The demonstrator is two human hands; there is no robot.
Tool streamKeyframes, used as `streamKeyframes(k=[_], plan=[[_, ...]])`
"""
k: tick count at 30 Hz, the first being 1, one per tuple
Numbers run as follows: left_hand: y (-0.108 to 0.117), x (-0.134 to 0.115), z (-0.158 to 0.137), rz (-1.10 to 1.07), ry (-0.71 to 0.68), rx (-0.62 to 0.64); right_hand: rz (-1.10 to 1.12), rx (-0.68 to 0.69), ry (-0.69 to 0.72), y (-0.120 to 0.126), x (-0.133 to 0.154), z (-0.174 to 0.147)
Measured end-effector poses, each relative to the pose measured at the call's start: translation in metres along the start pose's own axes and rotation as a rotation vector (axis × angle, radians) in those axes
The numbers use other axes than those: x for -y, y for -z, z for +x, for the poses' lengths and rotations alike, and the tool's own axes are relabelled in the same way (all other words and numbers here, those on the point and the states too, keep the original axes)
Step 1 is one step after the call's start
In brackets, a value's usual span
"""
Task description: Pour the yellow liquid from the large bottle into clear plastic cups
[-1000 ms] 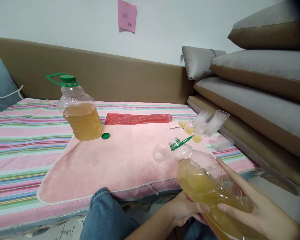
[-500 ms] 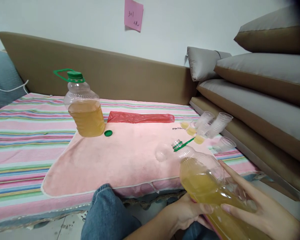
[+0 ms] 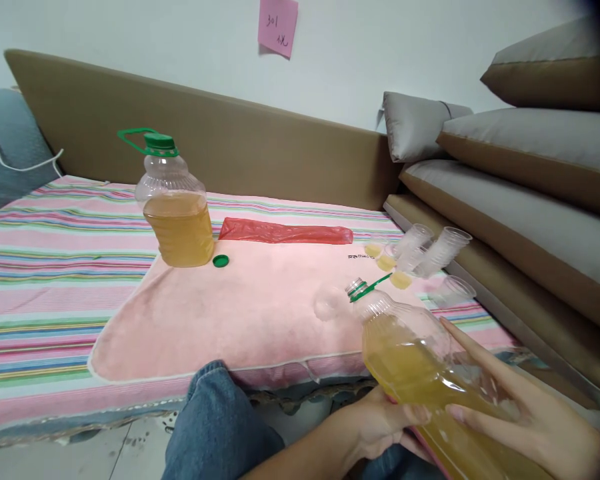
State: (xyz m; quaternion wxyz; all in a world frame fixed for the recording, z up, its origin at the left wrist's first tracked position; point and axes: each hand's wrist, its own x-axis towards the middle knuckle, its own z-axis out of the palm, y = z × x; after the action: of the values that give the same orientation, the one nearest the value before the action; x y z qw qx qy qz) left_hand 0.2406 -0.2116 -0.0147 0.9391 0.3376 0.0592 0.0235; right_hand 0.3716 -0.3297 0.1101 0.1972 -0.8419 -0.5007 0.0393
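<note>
A large clear plastic bottle (image 3: 405,360) of yellow liquid lies tilted in both my hands, its uncapped neck pointing up and left. My left hand (image 3: 385,423) wraps its lower side, thumb on the front. Along the bottle's right side my right hand (image 3: 520,407) is pressed, fingers spread over the plastic. A green handle ring circles the neck. Just left of the mouth stands a clear plastic cup (image 3: 325,303), faint against the pink cloth (image 3: 220,320). Behind the bottle are several clear cups holding a little yellow liquid, one of them this cup (image 3: 401,279).
A second, capped bottle (image 3: 183,227) stands at the left, beside a loose green cap (image 3: 221,261). A folded red plastic bag (image 3: 285,231) lies at the back. Stacked cups (image 3: 443,250) lean at the right, near piled grey cushions (image 3: 520,207). The bed edge is close to my knee.
The view has shifted slightly, moving the scene a little right in the picture. Both hands keep the same hold on the tilted bottle.
</note>
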Motion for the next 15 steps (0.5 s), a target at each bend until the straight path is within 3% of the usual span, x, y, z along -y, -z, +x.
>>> streamKeyframes(k=[12, 15], plan=[[-0.002, -0.001, -0.002, -0.002, -0.002, 0.015, 0.078, 0.115, -0.031, 0.007, 0.011, 0.001], [-0.003, -0.002, -0.003, -0.006, -0.011, 0.028, 0.050, 0.047, 0.012, 0.008, 0.014, 0.002]])
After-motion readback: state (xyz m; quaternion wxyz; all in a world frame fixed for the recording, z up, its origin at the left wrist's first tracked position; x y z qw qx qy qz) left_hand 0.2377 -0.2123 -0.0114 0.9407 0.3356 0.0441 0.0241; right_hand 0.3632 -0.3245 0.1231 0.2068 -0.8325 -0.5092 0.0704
